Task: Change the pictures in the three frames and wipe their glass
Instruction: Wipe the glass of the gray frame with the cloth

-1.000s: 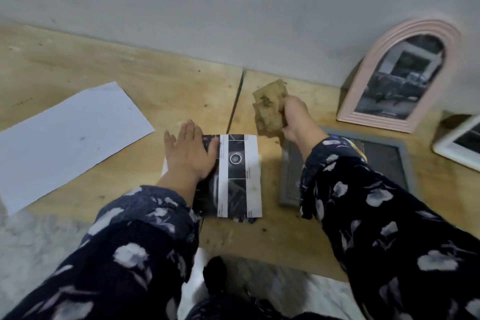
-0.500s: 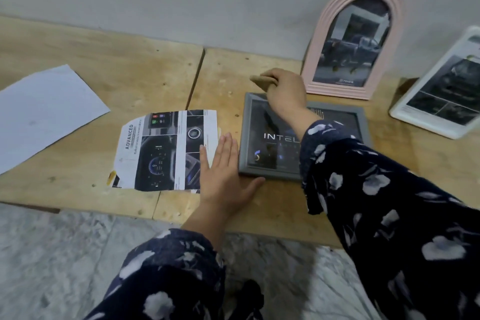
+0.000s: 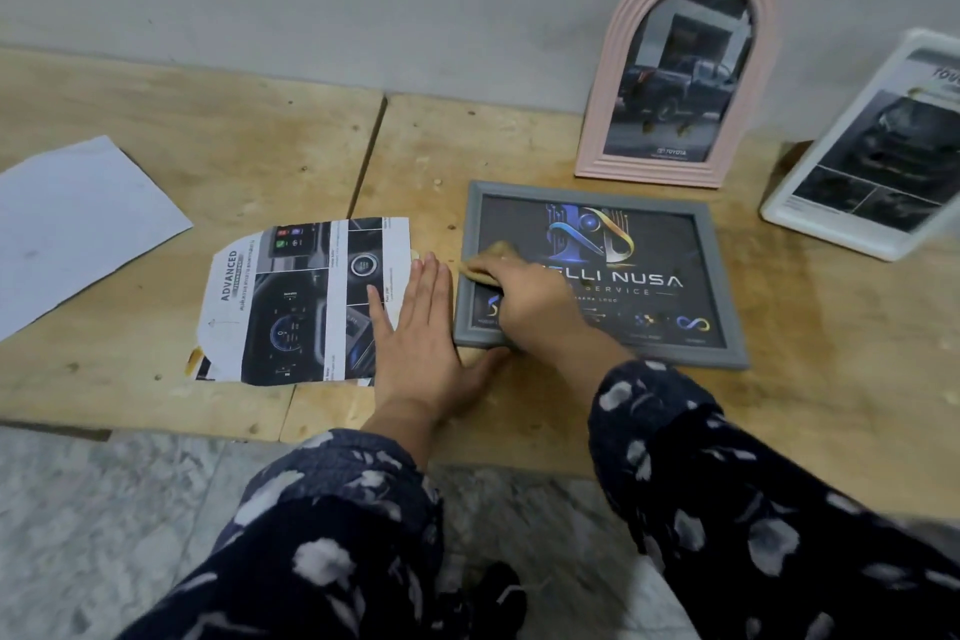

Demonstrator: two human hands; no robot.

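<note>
A grey frame (image 3: 727,286) lies flat on the wooden board with a dark logo picture under its glass. My right hand (image 3: 530,301) presses a tan cloth (image 3: 485,265) onto the glass at the frame's left end. My left hand (image 3: 421,333) rests flat on the board with its fingers spread, its thumb against the frame's lower left corner. A cut-out car printout (image 3: 296,301) lies just left of that hand. A pink arched frame (image 3: 680,62) with a truck picture leans on the wall. A white frame (image 3: 878,156) leans at the right edge.
A blank white sheet (image 3: 78,224) lies at the far left of the wooden board (image 3: 260,146). A seam runs between two boards, behind the printout. Marble floor (image 3: 104,509) lies in front of the board's edge. The grey wall stands close behind.
My right hand brought the cloth from the air down onto the grey frame, then slid it from the top edge to the left end. My left hand left the printout for the frame's corner.
</note>
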